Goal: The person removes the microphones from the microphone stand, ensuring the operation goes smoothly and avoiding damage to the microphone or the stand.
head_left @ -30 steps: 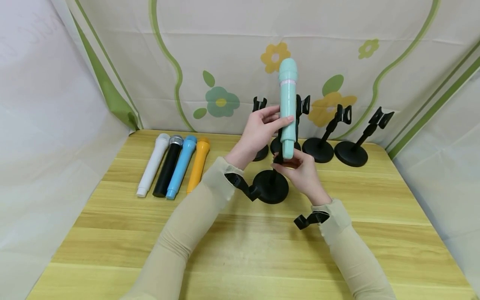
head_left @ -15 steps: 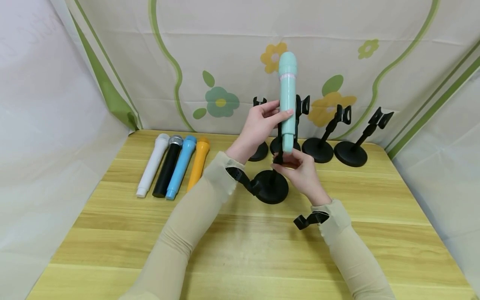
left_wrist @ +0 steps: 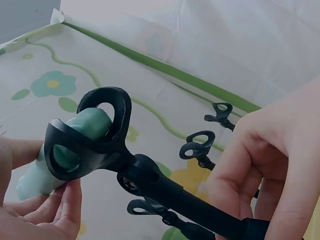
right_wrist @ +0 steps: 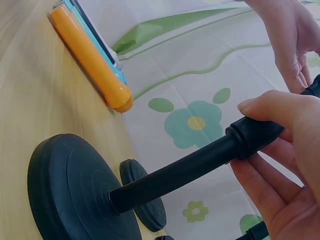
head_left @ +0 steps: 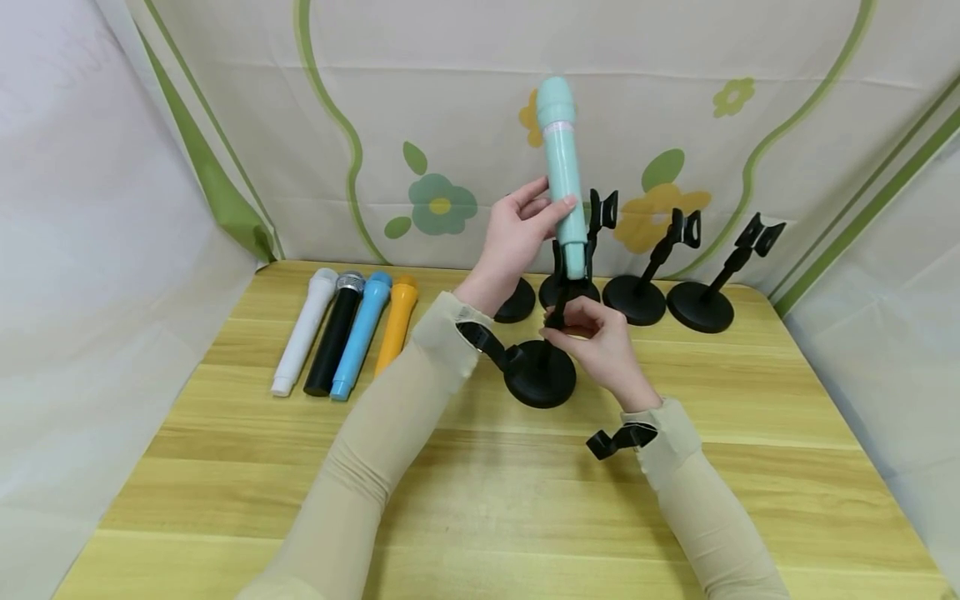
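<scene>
My left hand point(head_left: 517, 225) grips a mint-green toy microphone point(head_left: 561, 154) by its lower half, head end up and leaning slightly left. Below it stands a black desktop microphone stand point(head_left: 540, 379) on a round base. The thumb and fingers of my right hand point(head_left: 600, 337) pinch this stand's pole at the collar point(right_wrist: 245, 137). In the left wrist view, the stand's two-pronged clip point(left_wrist: 95, 155) overlaps the microphone, whose rounded end shows through the clip's openings. The fingers behind the microphone are partly hidden in the head view.
White, black, blue and orange microphones point(head_left: 397, 321) lie side by side at the left. Several more black stands point(head_left: 701, 308) line the table's back edge, one partly hidden behind my left hand. A patterned cloth point(head_left: 465, 108) hangs directly behind the table.
My left hand has raised the mint-green microphone and shifted it slightly left, tipping its head end left. The right hand stays at the pole, and the stand's base has hardly moved.
</scene>
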Demonstrator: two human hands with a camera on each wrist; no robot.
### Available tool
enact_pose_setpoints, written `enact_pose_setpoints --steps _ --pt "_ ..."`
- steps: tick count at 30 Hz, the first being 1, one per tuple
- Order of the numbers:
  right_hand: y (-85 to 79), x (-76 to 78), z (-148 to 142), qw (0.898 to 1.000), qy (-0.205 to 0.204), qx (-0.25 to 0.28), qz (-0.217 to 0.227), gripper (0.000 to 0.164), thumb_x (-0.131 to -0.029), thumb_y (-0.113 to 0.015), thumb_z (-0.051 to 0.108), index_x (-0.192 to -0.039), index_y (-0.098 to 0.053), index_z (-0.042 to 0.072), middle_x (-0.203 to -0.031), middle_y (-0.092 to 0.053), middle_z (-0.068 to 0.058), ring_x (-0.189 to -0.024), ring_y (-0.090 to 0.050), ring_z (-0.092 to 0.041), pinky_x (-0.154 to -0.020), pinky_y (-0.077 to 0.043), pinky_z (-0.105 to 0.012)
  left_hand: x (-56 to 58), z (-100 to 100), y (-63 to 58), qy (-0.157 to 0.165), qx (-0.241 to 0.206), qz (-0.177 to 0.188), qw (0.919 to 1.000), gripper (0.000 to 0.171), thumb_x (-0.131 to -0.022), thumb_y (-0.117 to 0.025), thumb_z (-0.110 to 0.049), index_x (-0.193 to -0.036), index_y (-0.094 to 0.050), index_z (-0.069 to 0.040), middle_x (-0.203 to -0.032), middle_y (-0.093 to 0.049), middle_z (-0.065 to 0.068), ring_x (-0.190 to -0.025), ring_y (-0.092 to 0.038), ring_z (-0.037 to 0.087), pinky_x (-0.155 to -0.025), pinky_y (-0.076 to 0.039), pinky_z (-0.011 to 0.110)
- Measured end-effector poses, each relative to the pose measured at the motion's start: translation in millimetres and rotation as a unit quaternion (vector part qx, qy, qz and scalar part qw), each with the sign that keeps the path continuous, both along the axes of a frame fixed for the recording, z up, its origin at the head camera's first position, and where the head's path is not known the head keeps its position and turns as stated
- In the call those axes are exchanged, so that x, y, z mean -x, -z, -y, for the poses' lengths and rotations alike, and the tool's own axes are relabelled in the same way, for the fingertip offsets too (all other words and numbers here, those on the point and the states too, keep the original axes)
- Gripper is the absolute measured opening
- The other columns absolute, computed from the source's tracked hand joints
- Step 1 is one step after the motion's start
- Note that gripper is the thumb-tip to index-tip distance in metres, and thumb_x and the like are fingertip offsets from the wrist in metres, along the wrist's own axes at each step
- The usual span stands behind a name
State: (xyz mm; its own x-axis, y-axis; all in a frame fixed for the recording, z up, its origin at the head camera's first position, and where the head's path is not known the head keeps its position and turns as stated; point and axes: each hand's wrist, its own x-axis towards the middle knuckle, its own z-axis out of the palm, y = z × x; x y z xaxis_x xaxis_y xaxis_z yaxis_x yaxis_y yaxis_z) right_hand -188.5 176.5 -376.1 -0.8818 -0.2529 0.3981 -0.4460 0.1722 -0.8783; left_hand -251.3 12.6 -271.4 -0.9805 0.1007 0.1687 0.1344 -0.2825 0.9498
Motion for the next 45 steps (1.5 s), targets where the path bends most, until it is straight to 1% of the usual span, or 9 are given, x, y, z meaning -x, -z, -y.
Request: enact_pose_setpoints --steps 4,7,13,18,23,27,33,40,45 --pt "0.2 0.5 0 1.0 0.004 -0.004 0.001 0.017 -0.086 -0.08 -0.003 -0.099 -0.069 -0.004 -0.105 -0.072 -0.017 -0.092 -0.071 -0.019 -0.089 -0.058 -0.041 0.8 1 0.7 -0.017 -0.029 -0.005 0.9994 0.055 -0.097 -0.074 -0.016 -0.146 -0.053 -0.004 -0.113 -0.071 0.006 -0.099 -0.07 0.022 -0.086 -0.057 0.029" --pt "0.0 0.6 1 1.0 0.007 -0.006 -0.001 0.017 -0.086 -0.08 -0.003 -0.098 -0.069 -0.004 -0.104 -0.072 -0.017 -0.091 -0.071 -0.019 -0.088 -0.058 -0.039 1.7 3 0.8 -0.039 -0.048 -0.013 0.998 0.053 -0.096 -0.074 -0.015 -0.142 -0.052 -0.003 -0.113 -0.072 0.008 -0.1 -0.07 0.022 -0.086 -0.058 0.03" --pt "0.3 0.2 1 1.0 0.012 -0.008 -0.001 0.017 -0.085 -0.081 -0.003 -0.097 -0.068 -0.005 -0.103 -0.072 -0.018 -0.091 -0.071 -0.018 -0.087 -0.059 -0.037 3.5 11 -1.0 -0.09 -0.101 -0.028 0.9904 0.044 -0.095 -0.074 -0.01 -0.132 -0.052 0.0 -0.117 -0.071 0.013 -0.105 -0.069 0.022 -0.087 -0.057 0.032" --pt "0.1 0.3 1 1.0 0.016 -0.013 -0.001 0.017 -0.086 -0.08 -0.003 -0.098 -0.068 -0.004 -0.102 -0.072 -0.017 -0.09 -0.07 -0.017 -0.087 -0.058 -0.04 5.4 21 -4.2 -0.11 -0.141 -0.046 0.9827 0.047 -0.095 -0.073 -0.006 -0.135 -0.049 0.004 -0.121 -0.069 0.016 -0.109 -0.068 0.024 -0.091 -0.056 0.032" --pt "0.5 0.3 1 1.0 0.023 -0.016 -0.005 0.019 -0.085 -0.08 -0.005 -0.098 -0.067 -0.005 -0.099 -0.071 -0.017 -0.089 -0.069 -0.018 -0.085 -0.059 -0.035 8.8 35 -2.4 -0.122 -0.153 -0.054 0.9793 0.047 -0.094 -0.074 -0.006 -0.136 -0.053 0.003 -0.12 -0.07 0.014 -0.11 -0.068 0.023 -0.093 -0.055 0.031" --pt "0.8 0.0 1 1.0 0.027 -0.013 -0.002 0.019 -0.084 -0.081 -0.005 -0.098 -0.067 -0.006 -0.097 -0.07 -0.017 -0.088 -0.068 -0.017 -0.084 -0.059 -0.031 11.2 46 2.5 -0.13 -0.139 -0.045 0.9808 0.045 -0.093 -0.076 -0.007 -0.134 -0.058 0.0 -0.117 -0.071 0.013 -0.109 -0.068 0.023 -0.092 -0.056 0.033" --pt "0.5 -0.3 1 1.0 0.029 -0.01 0.0 0.019 -0.084 -0.081 -0.006 -0.097 -0.067 -0.006 -0.096 -0.07 -0.018 -0.087 -0.069 -0.018 -0.084 -0.059 -0.031 10.7 63 11.9 -0.15 -0.085 -0.031 0.9846 0.048 -0.094 -0.076 -0.011 -0.136 -0.057 -0.001 -0.119 -0.071 0.012 -0.11 -0.068 0.021 -0.093 -0.055 0.035" --pt "-0.7 -1.3 1 1.0 0.028 -0.008 0.002 0.019 -0.084 -0.08 -0.006 -0.097 -0.066 -0.006 -0.096 -0.07 -0.018 -0.087 -0.069 -0.018 -0.083 -0.059 -0.03 10.3 82 29.8 -0.153 -0.063 -0.033 0.9857 0.051 -0.093 -0.077 -0.01 -0.138 -0.057 0.001 -0.122 -0.07 0.015 -0.112 -0.067 0.022 -0.092 -0.056 0.035" --pt "-1.2 -2.4 1 1.0 0.029 -0.009 0.006 0.019 -0.084 -0.08 -0.006 -0.097 -0.066 -0.006 -0.094 -0.069 -0.018 -0.087 -0.068 -0.016 -0.083 -0.059 -0.028 7.5 93 41.9 -0.151 -0.054 -0.02 0.9869 0.051 -0.091 -0.079 -0.01 -0.137 -0.06 0.001 -0.122 -0.069 0.016 -0.111 -0.068 0.024 -0.091 -0.057 0.034"
